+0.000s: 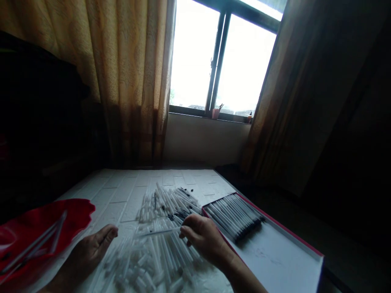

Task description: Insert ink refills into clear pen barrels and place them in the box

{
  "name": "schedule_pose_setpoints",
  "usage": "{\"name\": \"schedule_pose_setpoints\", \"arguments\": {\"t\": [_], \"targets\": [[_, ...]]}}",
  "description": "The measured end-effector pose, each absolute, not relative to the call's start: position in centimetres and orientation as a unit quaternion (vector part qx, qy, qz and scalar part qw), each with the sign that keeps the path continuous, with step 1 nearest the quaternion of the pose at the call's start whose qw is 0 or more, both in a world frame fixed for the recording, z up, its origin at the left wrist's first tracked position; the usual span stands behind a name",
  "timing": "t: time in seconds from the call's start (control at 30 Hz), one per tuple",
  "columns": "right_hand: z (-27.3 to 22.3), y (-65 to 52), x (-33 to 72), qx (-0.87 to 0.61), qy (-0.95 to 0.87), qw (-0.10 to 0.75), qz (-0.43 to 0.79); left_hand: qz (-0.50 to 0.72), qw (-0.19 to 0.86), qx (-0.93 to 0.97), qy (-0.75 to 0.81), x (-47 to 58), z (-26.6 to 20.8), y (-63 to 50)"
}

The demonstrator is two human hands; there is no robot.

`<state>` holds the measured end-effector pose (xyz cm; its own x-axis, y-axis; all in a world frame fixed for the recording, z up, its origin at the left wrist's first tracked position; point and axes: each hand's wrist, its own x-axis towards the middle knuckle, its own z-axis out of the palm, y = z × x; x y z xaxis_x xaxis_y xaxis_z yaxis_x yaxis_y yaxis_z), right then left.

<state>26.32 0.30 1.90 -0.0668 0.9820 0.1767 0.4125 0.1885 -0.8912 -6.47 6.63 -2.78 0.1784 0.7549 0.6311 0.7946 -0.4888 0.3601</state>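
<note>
My right hand [203, 238] pinches one end of a slim, clear pen [160, 232], which points left above a heap of pen parts. My left hand [93, 250] is left of the heap, thumb pressed against curled fingers; whatever it may hold is hidden. Beneath my hands lie many clear pen barrels [166, 248], with short whitish caps [142, 270] at the near side. Behind them is a pile of white tubes [171, 197] with black tips among them. Beside my right hand, a row of pens with black ends [235, 213] fills the far part of a shallow box.
The red-edged white box [284, 260] stands along the table's right side. A red bag [76, 211] with several long clear pieces on it lies at the left. The table [125, 183] has a white brick-pattern cover. Beyond are curtains [131, 81] and a bright window [195, 61].
</note>
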Motion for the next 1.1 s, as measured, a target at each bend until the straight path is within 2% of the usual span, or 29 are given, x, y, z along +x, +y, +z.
{"name": "schedule_pose_setpoints", "arguments": {"t": [0.17,0.33,0.6,0.87,1.1], "targets": [[0.5,2.2,24.7,-0.512,-0.612,0.461,0.389,-0.438,0.081,-0.798,-0.406,-6.2,-2.6,5.5],[-1.3,1.9,24.2,-0.519,-0.595,0.469,0.397,-0.391,0.179,-0.853,-0.295,-4.2,-3.0,4.0],[-1.8,1.1,24.2,-0.532,-0.608,0.465,0.361,-0.411,0.17,-0.863,-0.239,-2.9,-1.7,3.3],[-1.5,0.4,24.3,-0.534,-0.641,0.452,0.317,-0.44,0.126,-0.839,-0.294,-3.2,-3.6,3.4],[-1.3,0.1,24.2,-0.511,-0.658,0.484,0.268,-0.436,0.125,-0.844,-0.287,-4.1,-5.0,4.3]]}}
